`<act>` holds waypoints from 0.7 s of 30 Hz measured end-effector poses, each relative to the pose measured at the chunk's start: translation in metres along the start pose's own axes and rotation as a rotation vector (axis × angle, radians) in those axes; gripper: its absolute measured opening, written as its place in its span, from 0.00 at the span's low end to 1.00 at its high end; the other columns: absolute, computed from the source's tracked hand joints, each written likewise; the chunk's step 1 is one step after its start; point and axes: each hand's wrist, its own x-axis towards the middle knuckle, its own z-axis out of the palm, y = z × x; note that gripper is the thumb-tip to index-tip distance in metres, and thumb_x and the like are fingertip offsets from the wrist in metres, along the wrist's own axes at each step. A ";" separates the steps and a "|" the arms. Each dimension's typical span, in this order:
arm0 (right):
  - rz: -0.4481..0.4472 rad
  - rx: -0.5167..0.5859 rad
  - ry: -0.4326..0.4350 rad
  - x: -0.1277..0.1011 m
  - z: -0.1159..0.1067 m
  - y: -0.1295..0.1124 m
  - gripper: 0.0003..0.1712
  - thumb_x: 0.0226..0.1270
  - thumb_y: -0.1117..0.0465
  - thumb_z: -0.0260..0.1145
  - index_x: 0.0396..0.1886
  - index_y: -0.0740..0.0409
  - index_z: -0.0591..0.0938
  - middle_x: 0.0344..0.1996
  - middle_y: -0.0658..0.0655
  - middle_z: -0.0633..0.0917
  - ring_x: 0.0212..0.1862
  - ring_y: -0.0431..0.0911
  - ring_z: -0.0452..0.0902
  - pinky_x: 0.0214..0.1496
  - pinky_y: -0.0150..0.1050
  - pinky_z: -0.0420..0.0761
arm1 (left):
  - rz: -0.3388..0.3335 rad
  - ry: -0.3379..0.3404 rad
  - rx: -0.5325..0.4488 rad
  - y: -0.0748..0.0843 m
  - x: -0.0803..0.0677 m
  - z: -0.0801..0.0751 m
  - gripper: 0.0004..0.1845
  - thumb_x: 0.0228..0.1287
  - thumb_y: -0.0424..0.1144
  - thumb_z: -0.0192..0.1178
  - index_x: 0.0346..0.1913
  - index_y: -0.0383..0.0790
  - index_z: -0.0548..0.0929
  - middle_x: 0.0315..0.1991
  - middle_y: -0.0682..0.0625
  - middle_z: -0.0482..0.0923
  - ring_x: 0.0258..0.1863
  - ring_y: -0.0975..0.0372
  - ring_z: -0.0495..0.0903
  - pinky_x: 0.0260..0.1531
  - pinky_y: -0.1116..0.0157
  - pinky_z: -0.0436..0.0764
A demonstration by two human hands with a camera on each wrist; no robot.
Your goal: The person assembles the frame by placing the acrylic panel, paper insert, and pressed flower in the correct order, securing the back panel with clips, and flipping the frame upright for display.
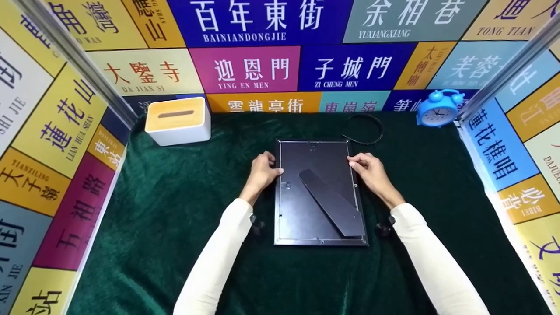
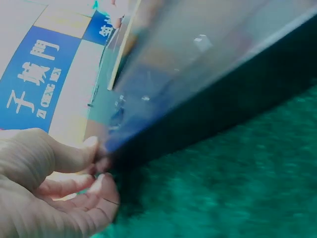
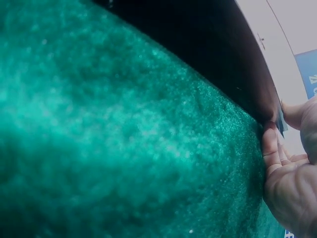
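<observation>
A black picture frame [image 1: 321, 192] lies face down on the green velvet cloth [image 1: 175, 218], its back panel up and its prop leg [image 1: 334, 203] folded flat. My left hand [image 1: 274, 165] pinches the frame's left edge near the far end; in the left wrist view the thumb [image 2: 84, 148] sits on top and the fingers [image 2: 101, 186] curl beneath the frame [image 2: 223, 94]. My right hand [image 1: 355, 162] grips the right edge opposite it. The right wrist view shows fingertips [image 3: 270, 144] against the dark frame [image 3: 213, 44].
A white tissue box with a wooden lid [image 1: 177, 120] stands at the back left. A blue alarm clock [image 1: 437, 108] stands at the back right, and a thin black hoop [image 1: 363, 128] lies just behind the frame. Printed panel walls close in three sides.
</observation>
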 end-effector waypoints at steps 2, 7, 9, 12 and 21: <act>-0.015 -0.003 0.006 -0.002 0.001 -0.005 0.08 0.75 0.79 0.67 0.49 0.79 0.88 0.50 0.77 0.86 0.47 0.45 0.85 0.50 0.20 0.78 | 0.001 0.019 -0.040 -0.002 -0.005 -0.001 0.23 0.63 0.35 0.82 0.57 0.32 0.85 0.52 0.39 0.86 0.51 0.50 0.86 0.57 0.54 0.84; 0.006 -0.001 0.005 -0.006 0.000 -0.023 0.09 0.75 0.80 0.67 0.50 0.81 0.87 0.50 0.78 0.84 0.47 0.49 0.86 0.51 0.22 0.79 | 0.064 0.057 -0.131 -0.003 -0.019 -0.001 0.25 0.66 0.35 0.80 0.62 0.31 0.86 0.51 0.40 0.86 0.41 0.56 0.85 0.46 0.58 0.86; 0.013 -0.003 0.003 -0.005 0.000 -0.017 0.09 0.76 0.79 0.67 0.51 0.79 0.88 0.50 0.76 0.85 0.47 0.48 0.85 0.50 0.21 0.79 | 0.108 0.075 -0.167 -0.004 -0.023 -0.002 0.26 0.66 0.34 0.79 0.64 0.30 0.86 0.50 0.41 0.86 0.39 0.58 0.84 0.43 0.60 0.85; 0.014 -0.020 0.015 -0.001 0.001 0.000 0.09 0.77 0.76 0.68 0.51 0.75 0.90 0.51 0.74 0.86 0.47 0.48 0.85 0.50 0.20 0.78 | 0.186 0.110 -0.200 -0.009 -0.027 -0.002 0.26 0.66 0.34 0.79 0.64 0.30 0.86 0.47 0.43 0.86 0.38 0.61 0.82 0.41 0.64 0.83; 0.015 -0.121 0.067 -0.005 0.003 -0.004 0.11 0.80 0.71 0.69 0.55 0.67 0.92 0.50 0.66 0.85 0.44 0.40 0.81 0.48 0.22 0.78 | 0.301 0.196 -0.249 0.009 -0.053 -0.013 0.23 0.66 0.34 0.78 0.61 0.28 0.88 0.45 0.43 0.87 0.35 0.62 0.83 0.38 0.67 0.82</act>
